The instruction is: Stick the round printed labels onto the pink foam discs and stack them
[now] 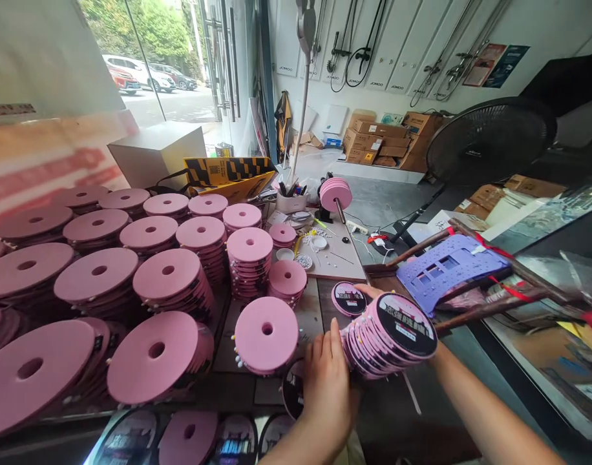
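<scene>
A tilted stack of pink foam spools [390, 336], its top one bearing a round black label, is between my two hands. My left hand [327, 368] presses its fingers against the stack's left side. Behind and under the stack, my right hand [370, 291] is mostly hidden; only some fingers show past the far edge. A single labelled spool [349, 299] lies flat just beyond. To the left stands a short pink stack [267, 332] with pins around its rim. Below my left wrist, a black-labelled spool [293, 387] is partly covered.
Many stacks of pink spools [99, 274] fill the table's left side. A board [339, 258] holds small dishes of beads, a pen holder [292, 200] and spools on a rod [335, 194]. A chair with a purple seat [451, 268] and a black fan [490, 139] stand right.
</scene>
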Action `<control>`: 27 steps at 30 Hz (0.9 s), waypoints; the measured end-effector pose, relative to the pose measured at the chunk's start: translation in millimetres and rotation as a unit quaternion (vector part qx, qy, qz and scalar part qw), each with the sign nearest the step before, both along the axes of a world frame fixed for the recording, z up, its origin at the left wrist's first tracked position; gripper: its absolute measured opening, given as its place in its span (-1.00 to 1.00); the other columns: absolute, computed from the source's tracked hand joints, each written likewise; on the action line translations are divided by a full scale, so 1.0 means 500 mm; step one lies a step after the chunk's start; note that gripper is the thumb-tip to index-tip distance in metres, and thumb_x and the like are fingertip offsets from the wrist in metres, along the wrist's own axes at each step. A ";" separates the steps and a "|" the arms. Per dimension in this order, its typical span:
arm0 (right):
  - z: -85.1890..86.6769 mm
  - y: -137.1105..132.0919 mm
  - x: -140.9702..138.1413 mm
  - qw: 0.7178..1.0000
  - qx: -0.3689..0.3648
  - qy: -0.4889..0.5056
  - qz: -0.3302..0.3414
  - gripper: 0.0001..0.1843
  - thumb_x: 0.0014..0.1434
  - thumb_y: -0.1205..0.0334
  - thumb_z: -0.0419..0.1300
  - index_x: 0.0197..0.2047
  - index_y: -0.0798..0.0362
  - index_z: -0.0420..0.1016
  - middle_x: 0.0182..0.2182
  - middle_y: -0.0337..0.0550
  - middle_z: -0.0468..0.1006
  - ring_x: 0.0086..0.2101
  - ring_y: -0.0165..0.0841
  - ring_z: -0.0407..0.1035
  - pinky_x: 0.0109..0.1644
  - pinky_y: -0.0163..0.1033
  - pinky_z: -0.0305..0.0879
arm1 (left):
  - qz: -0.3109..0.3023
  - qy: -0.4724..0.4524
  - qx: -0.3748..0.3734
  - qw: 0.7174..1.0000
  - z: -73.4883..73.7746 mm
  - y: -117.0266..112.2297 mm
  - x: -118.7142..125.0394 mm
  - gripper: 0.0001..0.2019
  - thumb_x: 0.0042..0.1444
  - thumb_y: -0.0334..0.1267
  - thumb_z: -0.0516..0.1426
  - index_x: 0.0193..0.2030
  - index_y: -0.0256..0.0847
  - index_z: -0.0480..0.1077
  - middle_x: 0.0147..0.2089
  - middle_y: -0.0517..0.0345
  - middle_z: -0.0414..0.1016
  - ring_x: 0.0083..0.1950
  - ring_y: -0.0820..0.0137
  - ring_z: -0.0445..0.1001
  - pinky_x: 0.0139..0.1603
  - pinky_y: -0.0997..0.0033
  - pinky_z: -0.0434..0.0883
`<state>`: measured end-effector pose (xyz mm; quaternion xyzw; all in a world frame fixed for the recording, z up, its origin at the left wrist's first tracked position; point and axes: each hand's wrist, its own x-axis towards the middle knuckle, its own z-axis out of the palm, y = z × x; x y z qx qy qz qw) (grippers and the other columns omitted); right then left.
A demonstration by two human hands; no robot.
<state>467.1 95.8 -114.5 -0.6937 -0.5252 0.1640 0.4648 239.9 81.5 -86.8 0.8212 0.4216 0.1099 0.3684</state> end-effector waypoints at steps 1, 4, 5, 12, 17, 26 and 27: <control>-0.011 0.014 -0.003 0.999 -0.010 -0.019 0.029 -0.59 -0.24 0.16 0.29 -0.22 -0.02 0.51 -0.15 -0.09 0.54 -0.10 -0.11 0.38 0.06 -0.02 0.22 | -0.005 0.030 0.008 1.000 -0.007 0.006 0.012 -0.05 -0.35 -0.52 0.15 0.30 -0.35 -0.08 0.20 -0.10 0.21 0.15 0.08 0.15 0.19 0.11 0.04; -0.039 0.028 -0.011 0.995 -0.020 -0.061 0.070 -0.39 -0.30 0.16 0.33 -0.08 0.00 0.43 -0.02 -0.03 0.44 0.03 -0.04 0.25 0.16 0.06 0.09 | -0.016 0.071 0.016 0.997 -0.027 0.015 0.035 0.00 -0.35 -0.42 0.22 0.31 -0.35 -0.11 0.19 -0.09 0.24 0.12 0.09 0.19 0.17 0.11 0.09; -0.046 0.028 -0.012 0.995 -0.021 -0.071 0.074 -0.37 -0.30 0.15 0.33 -0.06 0.01 0.41 -0.01 -0.01 0.42 0.04 -0.05 0.24 0.16 0.06 0.09 | -0.019 0.075 0.018 0.997 -0.033 0.016 0.040 0.00 -0.35 -0.40 0.22 0.31 -0.34 -0.12 0.18 -0.09 0.25 0.12 0.09 0.20 0.17 0.10 0.09; -0.040 0.054 0.035 0.993 -0.031 -0.108 0.019 -0.41 -0.23 0.13 0.27 -0.06 0.07 0.34 -0.08 0.03 0.43 -0.08 -0.08 0.30 0.01 0.02 0.21 | -0.011 0.061 0.056 0.996 -0.059 0.016 0.051 -0.11 -0.25 -0.35 0.16 0.30 -0.34 -0.06 0.12 -0.09 0.33 0.07 0.11 0.25 0.12 0.15 0.15; -0.026 0.145 0.073 0.991 -0.047 -0.122 -0.015 -0.53 -0.29 0.17 0.30 -0.21 0.06 0.42 -0.20 -0.04 0.48 -0.11 -0.09 0.28 -0.01 0.04 0.17 | 0.005 0.071 0.074 0.995 -0.088 0.015 0.056 -0.13 -0.22 -0.37 0.15 0.30 -0.30 -0.06 0.12 -0.06 0.34 0.06 0.13 0.26 0.11 0.14 0.16; 0.009 0.056 0.067 0.996 -0.050 -0.063 -0.039 -0.60 -0.14 0.10 0.17 -0.20 0.05 0.45 -0.12 0.03 0.48 -0.07 -0.12 0.33 -0.01 -0.02 0.23 | 0.014 0.076 0.122 0.990 -0.082 0.005 0.059 -0.19 -0.14 -0.35 0.13 0.30 -0.33 -0.07 0.09 -0.07 0.36 0.07 0.16 0.26 0.11 0.16 0.15; 0.007 0.005 0.058 0.996 -0.059 -0.051 -0.046 -0.66 -0.15 0.09 0.16 -0.27 0.04 0.48 -0.23 0.01 0.53 -0.15 -0.10 0.38 -0.09 -0.01 0.29 | 0.013 0.079 0.118 0.990 -0.081 0.005 0.060 -0.18 -0.15 -0.35 0.13 0.30 -0.33 -0.06 0.08 -0.07 0.37 0.06 0.16 0.26 0.11 0.16 0.16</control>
